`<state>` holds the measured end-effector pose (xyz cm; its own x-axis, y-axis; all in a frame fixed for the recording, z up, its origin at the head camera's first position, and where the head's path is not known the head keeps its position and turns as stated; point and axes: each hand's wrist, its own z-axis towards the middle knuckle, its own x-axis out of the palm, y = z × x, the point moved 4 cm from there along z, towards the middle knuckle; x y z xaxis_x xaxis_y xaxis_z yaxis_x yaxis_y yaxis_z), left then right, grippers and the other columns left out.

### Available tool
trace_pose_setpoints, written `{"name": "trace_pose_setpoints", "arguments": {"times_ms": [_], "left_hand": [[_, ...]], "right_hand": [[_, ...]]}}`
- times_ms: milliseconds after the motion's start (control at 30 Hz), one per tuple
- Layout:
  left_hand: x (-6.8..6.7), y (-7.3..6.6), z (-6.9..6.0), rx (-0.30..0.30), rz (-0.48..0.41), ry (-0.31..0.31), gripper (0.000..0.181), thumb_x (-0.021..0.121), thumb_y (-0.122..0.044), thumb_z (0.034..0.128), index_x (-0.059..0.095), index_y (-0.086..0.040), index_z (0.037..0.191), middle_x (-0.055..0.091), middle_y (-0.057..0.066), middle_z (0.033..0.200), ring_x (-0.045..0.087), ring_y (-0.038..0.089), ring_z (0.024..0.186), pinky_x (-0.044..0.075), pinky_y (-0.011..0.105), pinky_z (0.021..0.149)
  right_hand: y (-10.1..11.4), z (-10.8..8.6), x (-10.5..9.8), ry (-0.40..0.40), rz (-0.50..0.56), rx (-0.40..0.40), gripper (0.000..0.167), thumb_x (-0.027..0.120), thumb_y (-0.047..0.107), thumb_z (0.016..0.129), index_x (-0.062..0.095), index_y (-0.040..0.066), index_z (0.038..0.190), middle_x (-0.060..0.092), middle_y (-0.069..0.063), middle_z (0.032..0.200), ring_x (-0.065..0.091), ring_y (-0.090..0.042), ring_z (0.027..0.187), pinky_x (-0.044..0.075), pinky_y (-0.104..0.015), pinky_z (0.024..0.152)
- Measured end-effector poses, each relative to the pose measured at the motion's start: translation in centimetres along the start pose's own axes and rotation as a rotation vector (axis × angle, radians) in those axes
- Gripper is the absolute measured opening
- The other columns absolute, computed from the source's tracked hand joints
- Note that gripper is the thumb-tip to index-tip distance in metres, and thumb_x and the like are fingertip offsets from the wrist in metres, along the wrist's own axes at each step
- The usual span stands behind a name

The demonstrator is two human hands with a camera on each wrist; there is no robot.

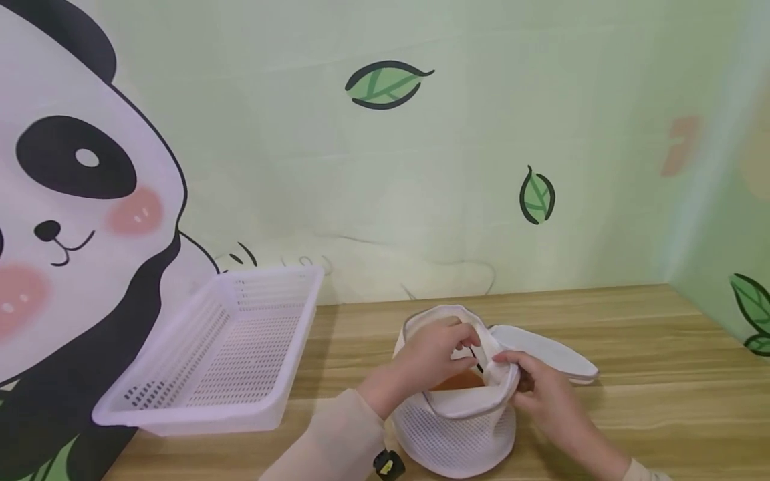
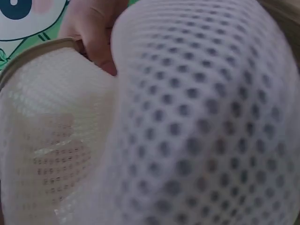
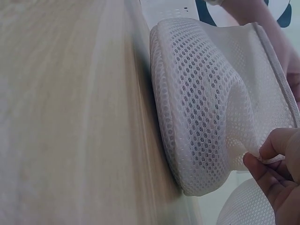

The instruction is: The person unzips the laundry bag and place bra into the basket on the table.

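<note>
A white mesh laundry bag (image 1: 454, 437) stands on the wooden table with its round top unzipped. Its lid flap (image 1: 550, 351) hangs out to the right. Over the near-left rim reaches my left hand (image 1: 436, 354), fingers bent inside the opening and thumb apart from the index finger. A small dark strip shows beside that thumb; what it belongs to is unclear. Something orange (image 1: 460, 382) lies inside, mostly hidden. My right hand (image 1: 544, 397) pinches the bag's right rim between thumb and fingers. In the right wrist view its fingertips (image 3: 255, 161) grip the mesh.
A white slotted plastic basket (image 1: 273, 407) stands on the table to the left. Behind is a pale green backdrop (image 1: 289, 167) with a panda and leaves. The wooden table (image 1: 662, 401) extends to the right, up to a side panel.
</note>
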<state>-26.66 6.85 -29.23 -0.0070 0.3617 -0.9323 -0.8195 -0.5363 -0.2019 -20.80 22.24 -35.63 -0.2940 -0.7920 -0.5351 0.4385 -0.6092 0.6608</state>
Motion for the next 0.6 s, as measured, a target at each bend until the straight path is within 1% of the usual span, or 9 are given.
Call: {"name": "trace_pose_setpoints", "arguments": {"times_ms": [167,300,467,600], "left_hand": [[1.6,0.7,-0.1,0.009,-0.004,0.026,0.018,0.07,-0.014,0.0852,0.067,-0.009,0.102,0.07,0.004,0.096,0.063,0.013,0.091,0.049,0.015,0.081],[2.5,1.4,-0.4,-0.009,0.007,0.041,0.017,0.068,-0.017,0.0879,0.067,-0.01,0.104,0.07,0.002,0.1,0.064,0.012,0.095,0.049,0.015,0.084],[3.2,2.1,-0.8,-0.039,0.006,0.022,0.019,0.068,-0.021,0.089,0.067,-0.011,0.105,0.069,0.001,0.102,0.063,0.014,0.1,0.05,0.016,0.086],[3.4,2.4,-1.0,-0.045,-0.01,0.011,0.019,0.067,-0.02,0.0891,0.067,-0.011,0.106,0.069,0.001,0.103,0.063,0.014,0.101,0.05,0.017,0.087]], "right_hand": [[0.0,0.0,0.2,0.009,0.011,0.007,0.041,0.067,-0.014,0.072,0.063,-0.001,0.111,0.068,-0.017,0.106,0.058,0.005,0.079,0.056,-0.02,0.067],[0.0,-0.1,0.3,0.006,-0.001,-0.002,0.041,0.067,-0.014,0.071,0.064,0.0,0.109,0.068,-0.015,0.104,0.056,0.006,0.078,0.055,-0.019,0.065],[0.0,-0.2,0.4,0.01,-0.015,0.0,0.042,0.064,-0.014,0.07,0.064,0.001,0.108,0.068,-0.012,0.1,0.054,0.006,0.076,0.053,-0.019,0.064],[-0.1,-0.3,0.4,0.023,-0.013,0.021,0.044,0.063,-0.015,0.069,0.064,0.002,0.109,0.068,-0.011,0.1,0.053,0.005,0.076,0.052,-0.019,0.064]]}}
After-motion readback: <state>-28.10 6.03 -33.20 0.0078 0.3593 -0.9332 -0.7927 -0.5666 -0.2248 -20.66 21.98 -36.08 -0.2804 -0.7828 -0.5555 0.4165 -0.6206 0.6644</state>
